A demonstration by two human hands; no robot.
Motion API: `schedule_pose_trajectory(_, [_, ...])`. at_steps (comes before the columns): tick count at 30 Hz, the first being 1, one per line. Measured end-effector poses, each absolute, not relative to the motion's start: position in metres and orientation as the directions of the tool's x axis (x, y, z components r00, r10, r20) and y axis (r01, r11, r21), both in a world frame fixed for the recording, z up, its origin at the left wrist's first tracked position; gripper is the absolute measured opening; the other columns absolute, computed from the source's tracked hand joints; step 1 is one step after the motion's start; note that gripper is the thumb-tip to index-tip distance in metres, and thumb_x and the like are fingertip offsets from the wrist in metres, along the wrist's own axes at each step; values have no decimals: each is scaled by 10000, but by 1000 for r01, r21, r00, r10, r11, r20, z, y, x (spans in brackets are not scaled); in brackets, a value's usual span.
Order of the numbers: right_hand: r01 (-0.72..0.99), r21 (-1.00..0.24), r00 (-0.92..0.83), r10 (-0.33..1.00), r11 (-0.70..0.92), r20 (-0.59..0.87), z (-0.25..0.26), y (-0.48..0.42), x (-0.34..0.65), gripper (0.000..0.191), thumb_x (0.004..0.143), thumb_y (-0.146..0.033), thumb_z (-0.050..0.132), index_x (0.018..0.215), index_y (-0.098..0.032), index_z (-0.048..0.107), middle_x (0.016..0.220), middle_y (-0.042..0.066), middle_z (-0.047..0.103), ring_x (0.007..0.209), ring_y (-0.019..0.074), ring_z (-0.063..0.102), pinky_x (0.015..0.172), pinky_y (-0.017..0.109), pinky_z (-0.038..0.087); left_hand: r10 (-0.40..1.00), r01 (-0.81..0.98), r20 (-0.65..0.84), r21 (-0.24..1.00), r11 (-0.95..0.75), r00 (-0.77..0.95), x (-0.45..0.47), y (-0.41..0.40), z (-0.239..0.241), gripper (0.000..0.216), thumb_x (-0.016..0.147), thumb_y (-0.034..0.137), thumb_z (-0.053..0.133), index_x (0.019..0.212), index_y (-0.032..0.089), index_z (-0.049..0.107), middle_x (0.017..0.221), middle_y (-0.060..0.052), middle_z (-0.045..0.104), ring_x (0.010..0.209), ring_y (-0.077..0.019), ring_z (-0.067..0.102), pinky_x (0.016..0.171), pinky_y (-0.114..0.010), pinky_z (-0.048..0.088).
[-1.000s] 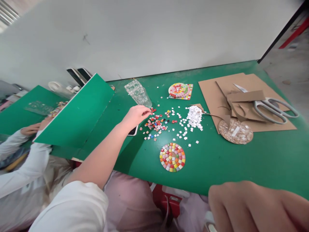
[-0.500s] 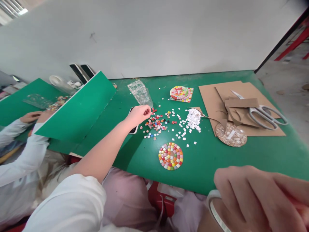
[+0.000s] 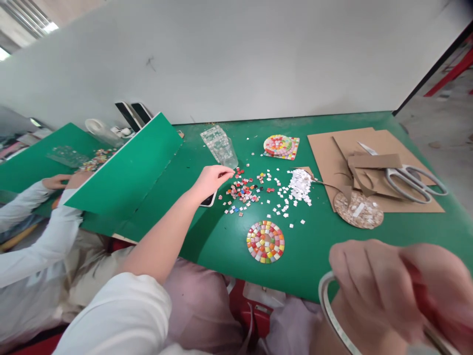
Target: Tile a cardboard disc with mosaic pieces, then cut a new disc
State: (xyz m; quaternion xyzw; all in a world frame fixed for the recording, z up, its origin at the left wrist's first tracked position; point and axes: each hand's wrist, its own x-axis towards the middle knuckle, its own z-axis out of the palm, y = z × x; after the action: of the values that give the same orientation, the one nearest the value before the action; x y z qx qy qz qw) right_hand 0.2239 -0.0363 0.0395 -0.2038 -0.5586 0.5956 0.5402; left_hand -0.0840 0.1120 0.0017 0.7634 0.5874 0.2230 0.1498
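My left hand (image 3: 214, 179) reaches over the table, its fingers pinched together at the edge of a scatter of colored mosaic tiles (image 3: 242, 190). Whether a tile is between the fingertips is too small to tell. At the lower right, close to the camera, my right hand (image 3: 388, 286) is curled closed with a bangle (image 3: 334, 320) at its wrist. Something red and a metal strip show blurred inside its grip. A round mosaic coaster (image 3: 265, 242) lies in front, mostly covered in colored tiles with a bare patch near its middle. White tiles (image 3: 300, 185) are heaped behind it.
Finished mosaic pieces (image 3: 281, 147) lie at the back beside a clear plastic bag (image 3: 219, 145). Cardboard sheets (image 3: 321, 158) carry scissors (image 3: 414, 181) and scraps, with a round chipped board (image 3: 359, 210) near. A phone (image 3: 209, 199) is partly under my left hand. A green divider (image 3: 125, 170) separates a co-worker's hands (image 3: 57, 181).
My right hand has risen slightly and turned, showing more of the red thing. My left hand stays by the colored tiles, its fingers now straighter. The view has shifted a little.
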Motion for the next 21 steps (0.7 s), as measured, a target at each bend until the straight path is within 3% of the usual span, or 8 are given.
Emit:
schedule_pose_trajectory(1, [-542,-801,-286,841,253,459,38,-31,221,273,767,-608,461,740,-389,622,260,-101,255,217,58,206,317,209,267,966,815,182,520,-254,185,-82,107,5,251,780,358,547,876,182,697,864,-54,713,758,-172,641,720,-290,486])
schedule_pose_trajectory(4, [-588,-784,-250,876,201,412,36,-22,211,269,839,-435,470,754,-277,669,391,-36,396,359,102,345,398,255,303,975,710,208,675,-201,78,-75,91,24,255,769,368,575,878,171,695,779,-46,710,653,-147,627,639,-265,497])
schedule_pose_trajectory(8, [-370,-921,-319,915,119,246,29,-17,207,304,853,-413,485,742,-219,691,523,13,466,525,137,433,478,268,335,966,525,254,830,-189,-54,-68,71,59,165,687,303,679,790,179,713,646,-14,679,567,-121,598,577,-237,488])
schedule_pose_trajectory(15, [-62,-998,-221,975,-4,10,21,-6,191,197,766,-380,635,780,-192,693,733,48,629,607,132,535,537,240,458,858,128,419,908,-399,-297,-51,42,73,102,678,213,703,773,185,679,627,12,683,567,-104,638,562,-203,525])
schedule_pose_trajectory(18, [74,-997,-215,976,-4,-19,23,-7,182,230,762,-395,636,826,-182,696,755,58,649,663,152,572,563,248,490,828,-40,360,909,-416,-431,-46,35,54,100,697,235,694,785,188,694,667,0,701,593,-100,654,587,-201,544])
schedule_pose_trajectory(21, [185,-982,-135,991,45,20,27,-8,179,220,756,-395,641,830,-195,693,757,48,652,683,155,578,564,244,498,875,-163,233,931,-327,-423,-48,31,35,125,702,242,690,810,180,706,744,-28,717,666,-116,675,668,-224,559])
